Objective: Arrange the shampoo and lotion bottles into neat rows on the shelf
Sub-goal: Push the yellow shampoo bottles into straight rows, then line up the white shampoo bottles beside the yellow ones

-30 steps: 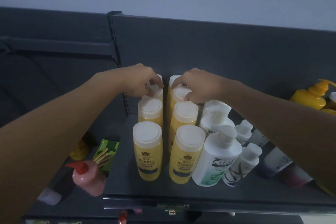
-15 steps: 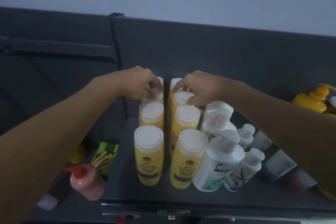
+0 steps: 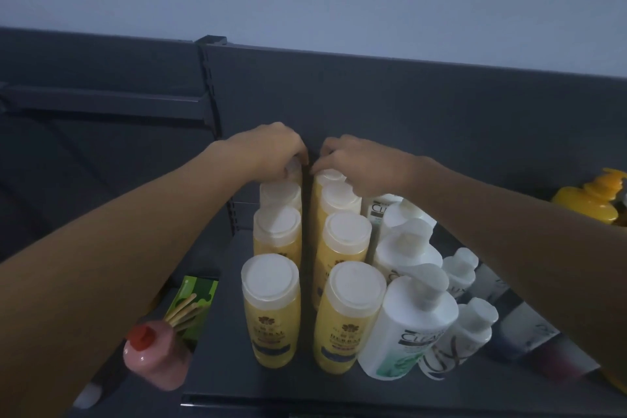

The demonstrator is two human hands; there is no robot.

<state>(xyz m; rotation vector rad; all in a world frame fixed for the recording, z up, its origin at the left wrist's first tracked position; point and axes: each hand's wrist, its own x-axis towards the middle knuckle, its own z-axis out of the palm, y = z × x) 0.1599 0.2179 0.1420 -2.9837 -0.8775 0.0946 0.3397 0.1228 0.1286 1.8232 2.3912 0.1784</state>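
Note:
Two rows of yellow bottles with white caps run front to back on the dark shelf [image 3: 217,343]; the left row's front bottle [image 3: 271,312] and the right row's front bottle [image 3: 349,319] stand upright. My left hand [image 3: 271,153] grips the cap of the rearmost bottle in the left row. On the cap of the rearmost bottle in the right row rests my right hand [image 3: 356,163], fingers closed on it. White pump bottles [image 3: 407,319] stand in a row just right of the yellow ones, with small white bottles [image 3: 458,339] beside them.
The shelf's dark back panel [image 3: 407,112] rises right behind my hands. A pink bottle with a red cap [image 3: 156,360] and a green box of sticks [image 3: 193,302] sit lower left. A yellow pump bottle [image 3: 590,200] stands far right; tubes lie at the right front.
Both hands have stayed on the rear caps and drawn slightly closer together; the view has shifted a little downward.

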